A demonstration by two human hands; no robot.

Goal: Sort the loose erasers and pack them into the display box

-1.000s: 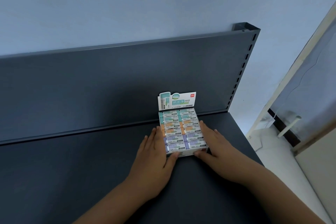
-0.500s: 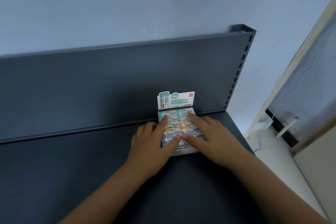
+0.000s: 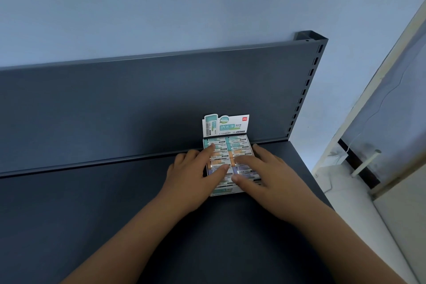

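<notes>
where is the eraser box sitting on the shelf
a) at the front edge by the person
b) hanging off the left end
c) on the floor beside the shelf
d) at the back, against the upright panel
d: the box stands at the rear of the shelf, its printed flap upright against the back panel, with the left hand and right hand flat on the erasers.

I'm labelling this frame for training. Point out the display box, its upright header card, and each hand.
display box (image 3: 227, 190): head view, front wall.
header card (image 3: 227, 125): head view, printed face.
left hand (image 3: 192, 177): head view, back of hand.
right hand (image 3: 268, 174): head view, back of hand.
</notes>
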